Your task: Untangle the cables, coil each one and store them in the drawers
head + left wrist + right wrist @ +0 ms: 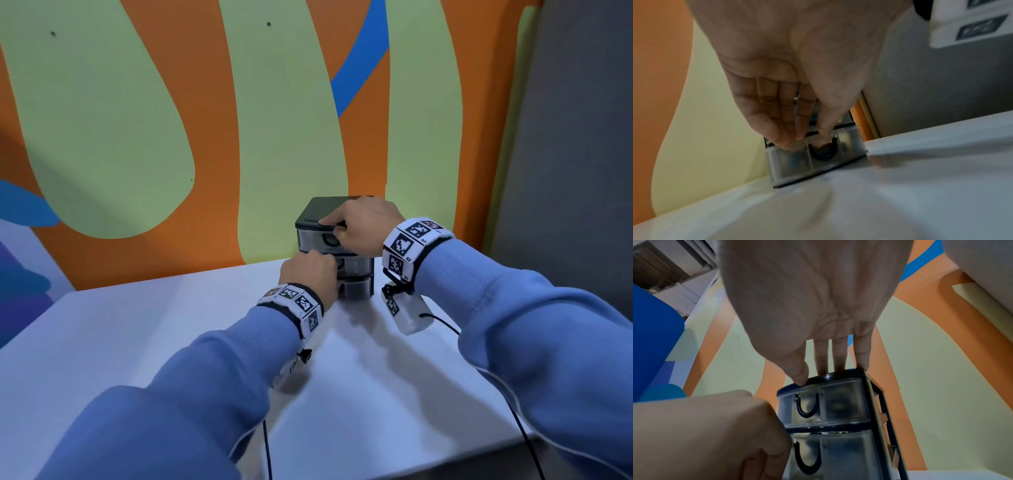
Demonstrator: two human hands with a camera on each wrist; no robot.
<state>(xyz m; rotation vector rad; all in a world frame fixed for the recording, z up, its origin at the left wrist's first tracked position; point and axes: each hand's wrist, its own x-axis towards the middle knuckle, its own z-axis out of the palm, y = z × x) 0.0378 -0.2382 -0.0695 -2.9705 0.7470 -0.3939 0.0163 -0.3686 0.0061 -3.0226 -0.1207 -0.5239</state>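
Observation:
A small three-drawer unit [317, 209] with a black top and clear drawers stands at the far edge of the white table [137, 342]. All three drawers sit pushed in, and dark shapes show dimly through their fronts. My right hand [359, 222] lies flat on the unit's top, fingers straight, thumb at the front rim [800, 381]. My left hand [310, 274] is curled against the left part of the middle drawer [838, 456], beside its black U handle [807, 459]. Its fingertips [787, 141] reach the top rim of the bottom drawer [789, 162]. No loose cable is in view.
A wall painted orange, green and blue [274, 137] rises just behind the unit. A grey panel [565, 171] stands at the right. Thin black leads [445, 325] run from my wrist cameras across the table's near right corner.

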